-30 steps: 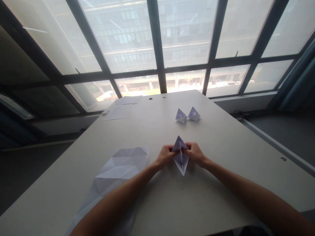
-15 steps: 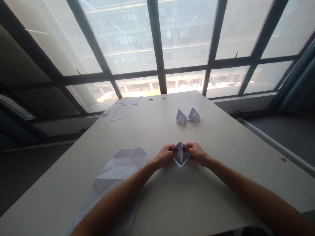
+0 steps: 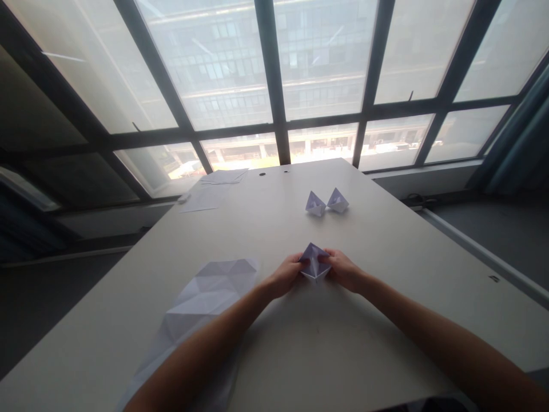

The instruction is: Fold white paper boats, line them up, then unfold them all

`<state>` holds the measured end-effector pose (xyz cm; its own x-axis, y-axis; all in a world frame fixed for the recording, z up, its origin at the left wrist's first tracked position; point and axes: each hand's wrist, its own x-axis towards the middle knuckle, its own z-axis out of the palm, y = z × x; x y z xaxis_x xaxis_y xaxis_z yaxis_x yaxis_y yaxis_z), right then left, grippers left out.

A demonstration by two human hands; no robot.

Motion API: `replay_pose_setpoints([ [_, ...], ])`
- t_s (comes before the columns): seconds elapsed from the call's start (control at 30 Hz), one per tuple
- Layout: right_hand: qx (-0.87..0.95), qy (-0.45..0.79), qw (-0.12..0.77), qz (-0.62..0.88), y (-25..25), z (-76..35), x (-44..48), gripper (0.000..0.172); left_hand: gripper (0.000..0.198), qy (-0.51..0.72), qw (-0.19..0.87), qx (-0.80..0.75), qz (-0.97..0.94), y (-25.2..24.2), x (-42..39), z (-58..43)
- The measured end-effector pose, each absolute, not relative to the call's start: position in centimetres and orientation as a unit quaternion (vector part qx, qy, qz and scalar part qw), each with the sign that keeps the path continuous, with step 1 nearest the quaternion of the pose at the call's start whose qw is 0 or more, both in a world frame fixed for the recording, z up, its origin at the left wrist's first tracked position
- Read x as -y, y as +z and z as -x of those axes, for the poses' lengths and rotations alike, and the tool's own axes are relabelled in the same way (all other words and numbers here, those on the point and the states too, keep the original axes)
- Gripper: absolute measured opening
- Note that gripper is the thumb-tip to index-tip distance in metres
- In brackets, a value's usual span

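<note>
I see the left hand (image 3: 286, 276) and the right hand (image 3: 344, 270) pinching a folded paper shape (image 3: 314, 268) between them, thumbs pressed into its hollow from either side, over the worktop (image 3: 326, 349). Beyond the hands sit two similar pieces (image 3: 338, 201) side by side; a creased sheet (image 3: 210, 294) lies left of the left hand.

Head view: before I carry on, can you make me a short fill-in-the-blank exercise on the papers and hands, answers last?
The folded paper is held by the left hand and the ____.
Beyond it, ____ more folded pieces sit on the table.
The creased sheet is partly hidden by the ____.

Missing words: right hand; two; left forearm.
</note>
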<state>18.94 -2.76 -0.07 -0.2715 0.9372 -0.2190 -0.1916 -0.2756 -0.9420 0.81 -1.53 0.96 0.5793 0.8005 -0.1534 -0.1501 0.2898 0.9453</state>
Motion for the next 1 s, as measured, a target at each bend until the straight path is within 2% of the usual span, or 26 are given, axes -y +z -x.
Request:
replay_pose_setpoints([
  [0.23,0.445,0.667,0.44,0.404,0.43,-18.42,3.08,0.028,0.031,0.341,0.797,-0.298,-0.4,0.89,1.84,-0.7],
  [0.5,0.413,0.669,0.449,0.425,0.17,-18.77,2.83,0.035,0.03,0.361,0.772,-0.338,-0.399,0.67,1.58,-0.81],
  [1.0,0.439,0.63,0.453,0.453,-0.04,-18.83,2.41,0.03,0.03,0.356,0.75,-0.322,-0.455,0.62,1.61,-0.83],
])
